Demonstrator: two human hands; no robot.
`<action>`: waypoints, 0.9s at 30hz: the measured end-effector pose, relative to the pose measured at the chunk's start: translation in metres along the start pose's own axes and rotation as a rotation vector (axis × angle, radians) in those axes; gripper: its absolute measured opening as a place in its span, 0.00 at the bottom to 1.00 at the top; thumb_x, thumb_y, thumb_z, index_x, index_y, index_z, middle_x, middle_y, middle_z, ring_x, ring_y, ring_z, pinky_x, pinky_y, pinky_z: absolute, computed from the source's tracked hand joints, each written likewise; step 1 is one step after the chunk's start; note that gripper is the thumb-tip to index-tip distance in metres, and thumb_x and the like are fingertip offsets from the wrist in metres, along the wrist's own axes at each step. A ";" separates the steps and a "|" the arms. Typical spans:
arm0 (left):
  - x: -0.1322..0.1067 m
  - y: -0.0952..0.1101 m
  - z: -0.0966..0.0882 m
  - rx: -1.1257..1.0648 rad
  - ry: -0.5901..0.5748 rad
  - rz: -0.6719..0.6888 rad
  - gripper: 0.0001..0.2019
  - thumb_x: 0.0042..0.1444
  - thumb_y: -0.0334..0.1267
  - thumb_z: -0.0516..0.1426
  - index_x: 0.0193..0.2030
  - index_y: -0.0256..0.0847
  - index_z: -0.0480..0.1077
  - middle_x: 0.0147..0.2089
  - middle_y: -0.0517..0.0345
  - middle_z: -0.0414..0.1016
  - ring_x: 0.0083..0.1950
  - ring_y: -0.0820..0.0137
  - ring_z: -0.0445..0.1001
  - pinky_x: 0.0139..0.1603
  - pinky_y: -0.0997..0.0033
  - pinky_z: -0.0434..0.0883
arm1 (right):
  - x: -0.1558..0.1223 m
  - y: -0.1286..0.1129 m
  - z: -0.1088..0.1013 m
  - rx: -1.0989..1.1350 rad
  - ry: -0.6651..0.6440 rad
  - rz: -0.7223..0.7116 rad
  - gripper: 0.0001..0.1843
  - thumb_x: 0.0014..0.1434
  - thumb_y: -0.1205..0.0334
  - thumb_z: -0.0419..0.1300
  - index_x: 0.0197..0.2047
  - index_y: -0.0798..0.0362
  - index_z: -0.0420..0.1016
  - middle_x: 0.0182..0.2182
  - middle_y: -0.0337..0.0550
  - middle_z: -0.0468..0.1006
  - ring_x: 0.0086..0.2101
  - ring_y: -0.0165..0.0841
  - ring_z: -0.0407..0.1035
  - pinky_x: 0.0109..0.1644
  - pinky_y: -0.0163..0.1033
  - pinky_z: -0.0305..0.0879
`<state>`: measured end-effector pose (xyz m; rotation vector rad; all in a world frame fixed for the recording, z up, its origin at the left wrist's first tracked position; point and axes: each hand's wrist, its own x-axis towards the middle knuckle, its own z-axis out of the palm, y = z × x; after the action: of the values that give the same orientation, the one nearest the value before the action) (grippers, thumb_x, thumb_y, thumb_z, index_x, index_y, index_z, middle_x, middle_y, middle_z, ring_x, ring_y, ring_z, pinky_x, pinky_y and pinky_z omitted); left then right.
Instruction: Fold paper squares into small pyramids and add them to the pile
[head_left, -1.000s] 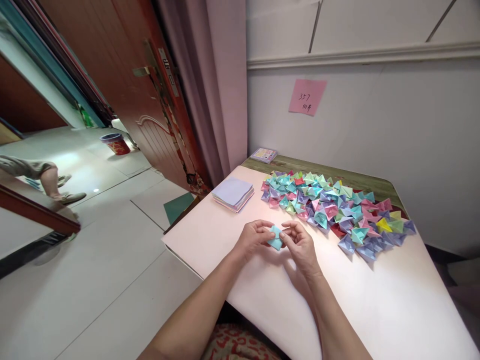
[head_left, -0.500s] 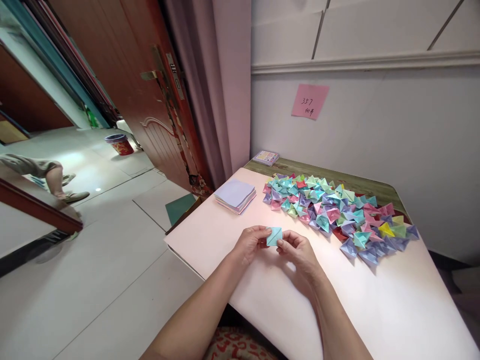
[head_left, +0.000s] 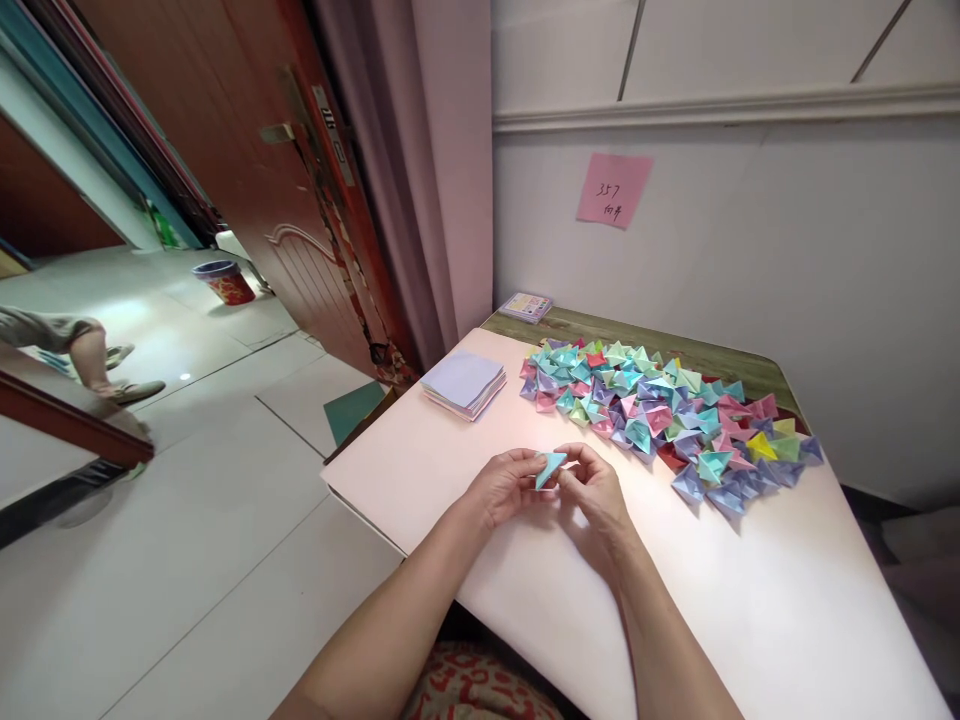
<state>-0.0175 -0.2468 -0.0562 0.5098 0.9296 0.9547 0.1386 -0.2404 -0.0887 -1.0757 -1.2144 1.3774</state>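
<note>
A small light-blue piece of folded paper (head_left: pixel 551 467), now a triangle, is held just above the table between my two hands. My left hand (head_left: pixel 512 485) pinches its left side with thumb and fingers. On its right side, the fingers and thumb of my right hand (head_left: pixel 594 485) are closed on the paper. Beyond my hands lies a wide heap of folded paper boats (head_left: pixel 637 400) in blue, purple, pink, green, yellow and red. To the left of the heap sits a stack of square paper sheets (head_left: pixel 465 382), a lilac one on top.
A pale covering (head_left: pixel 420 470) lies over the wooden table (head_left: pixel 675 345). At the back corner is a small printed pack (head_left: pixel 526 306). A pink note (head_left: pixel 615 190) hangs on the wall. On the left stand a door (head_left: pixel 247 190), a bin (head_left: pixel 225 283) and a person's leg (head_left: pixel 90 358).
The light-blue paper has gone from a small square with a diagonal crease to a triangle folded along the diagonal. Both hands stay around it. The view has shifted slightly.
</note>
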 end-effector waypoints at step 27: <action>0.004 -0.002 -0.015 0.679 0.031 0.278 0.10 0.45 0.40 0.63 0.23 0.37 0.70 0.19 0.63 0.69 0.20 0.77 0.62 0.21 0.77 0.57 | -0.001 -0.005 -0.006 -0.025 -0.019 0.119 0.16 0.48 0.51 0.69 0.33 0.54 0.79 0.27 0.40 0.76 0.23 0.27 0.64 0.23 0.31 0.59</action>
<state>-0.0281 -0.2447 -0.0672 1.2262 1.2314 0.8791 0.1453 -0.2407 -0.0849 -1.1705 -1.2006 1.4692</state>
